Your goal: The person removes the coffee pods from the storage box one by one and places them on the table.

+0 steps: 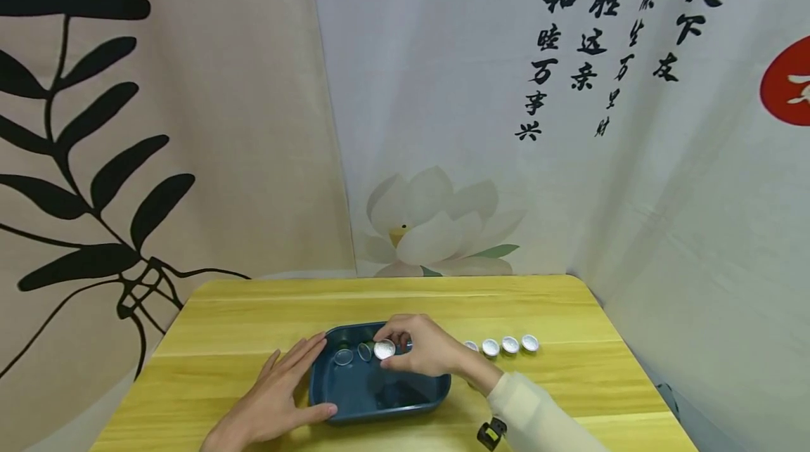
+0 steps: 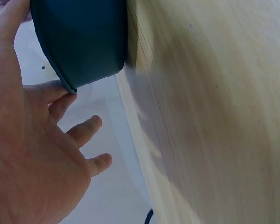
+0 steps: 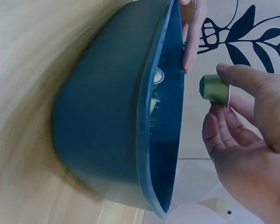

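A green coffee capsule with a silver lid is pinched between the thumb and fingers of my right hand. In the head view its round lid faces the camera, over the dark blue plastic bin. Two more capsules, one at the left and one beside it, lie inside the bin. My left hand rests against the bin's left side, fingers spread and mostly straight, thumb at the near corner. From the left wrist, fingertips touch the bin's rim.
Several capsules stand in a row on the wooden table, to the right of the bin, partly behind the right wrist. A wrist camera sits by the right sleeve. Printed cloth hangs behind the table's far edge.
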The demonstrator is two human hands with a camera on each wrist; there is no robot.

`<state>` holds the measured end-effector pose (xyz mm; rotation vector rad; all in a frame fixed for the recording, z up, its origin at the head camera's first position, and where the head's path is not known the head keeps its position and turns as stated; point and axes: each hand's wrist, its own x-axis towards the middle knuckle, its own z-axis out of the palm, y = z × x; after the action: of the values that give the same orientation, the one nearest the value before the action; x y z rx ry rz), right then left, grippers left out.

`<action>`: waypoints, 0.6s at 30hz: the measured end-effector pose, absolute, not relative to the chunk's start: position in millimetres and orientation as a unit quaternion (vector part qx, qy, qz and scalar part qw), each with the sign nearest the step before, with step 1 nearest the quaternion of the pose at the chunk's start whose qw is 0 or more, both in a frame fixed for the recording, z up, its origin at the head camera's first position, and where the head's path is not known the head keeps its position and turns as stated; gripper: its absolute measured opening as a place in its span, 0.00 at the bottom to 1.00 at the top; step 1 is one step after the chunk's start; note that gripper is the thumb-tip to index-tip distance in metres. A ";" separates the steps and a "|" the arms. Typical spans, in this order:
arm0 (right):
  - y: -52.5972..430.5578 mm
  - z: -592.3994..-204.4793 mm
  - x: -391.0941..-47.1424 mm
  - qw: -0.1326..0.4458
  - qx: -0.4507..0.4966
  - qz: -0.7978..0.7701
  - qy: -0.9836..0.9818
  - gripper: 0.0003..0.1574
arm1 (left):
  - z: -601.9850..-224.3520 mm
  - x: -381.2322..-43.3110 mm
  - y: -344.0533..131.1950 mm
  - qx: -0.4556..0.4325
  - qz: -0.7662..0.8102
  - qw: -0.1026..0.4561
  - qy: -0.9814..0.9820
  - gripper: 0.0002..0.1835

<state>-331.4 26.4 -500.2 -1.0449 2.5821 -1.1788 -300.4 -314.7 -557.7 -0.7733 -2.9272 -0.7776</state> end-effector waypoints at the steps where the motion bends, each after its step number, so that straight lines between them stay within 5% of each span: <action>1: 27.8 -500.9 -330.6 0.053 -0.346 -0.391 0.851 0.21 | -557.7 -300.5 -314.6 -0.247 -0.248 0.008 -0.937 0.64; 18: 71.2 -498.7 -307.5 0.027 -0.295 -0.451 0.842 0.24 | -557.1 -300.1 -313.8 -0.250 -0.259 0.008 -0.933 0.64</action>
<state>-307.5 71.2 -498.7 -0.9119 2.6001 -1.3942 -300.1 -313.8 -557.1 -0.7813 -2.9159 -0.8081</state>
